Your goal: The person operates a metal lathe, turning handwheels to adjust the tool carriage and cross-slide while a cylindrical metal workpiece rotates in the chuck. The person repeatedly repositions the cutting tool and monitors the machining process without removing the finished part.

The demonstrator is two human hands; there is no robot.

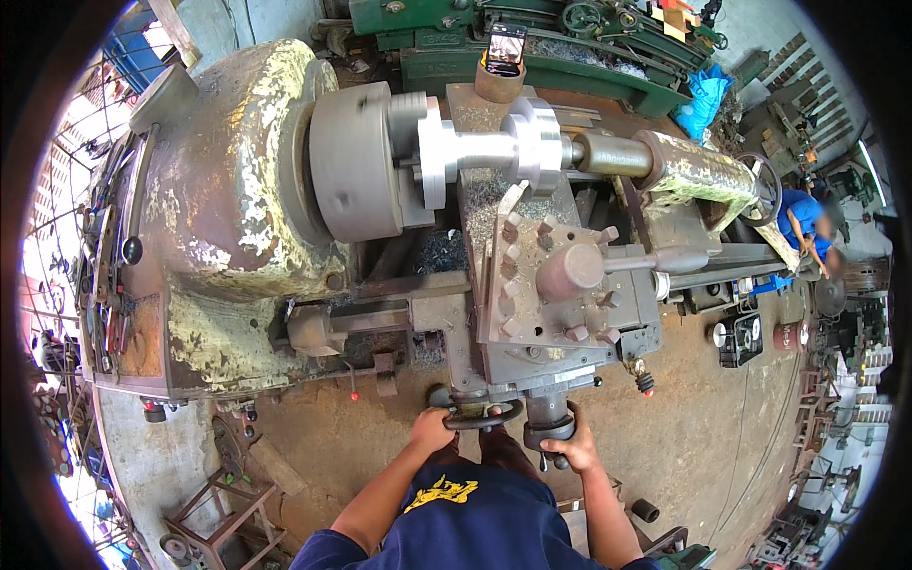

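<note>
My left hand (pixel 432 430) is closed round the left side of a dark handwheel (pixel 503 415) at the front of a lathe. My right hand (pixel 576 443) grips the crank handle (pixel 549 432) just right of it, thumb on top and the other fingers partly hidden. Above them sits a square tool post (pixel 570 273) with several bolts. Its cutting tool (pixel 513 197) reaches up to a shiny flanged metal shaft (pixel 489 150). That shaft runs between the grey chuck (pixel 351 163), whose jaws look blurred, and the tailstock (pixel 698 176).
A worn, paint-flaked headstock (pixel 252 190) fills the left, with hand tools (pixel 119 256) along its edge. A phone (pixel 504 49) stands behind the shaft. At the back is a green machine (pixel 541 71) beside a blue bag (pixel 705 100). A person in blue (pixel 806 223) crouches far right.
</note>
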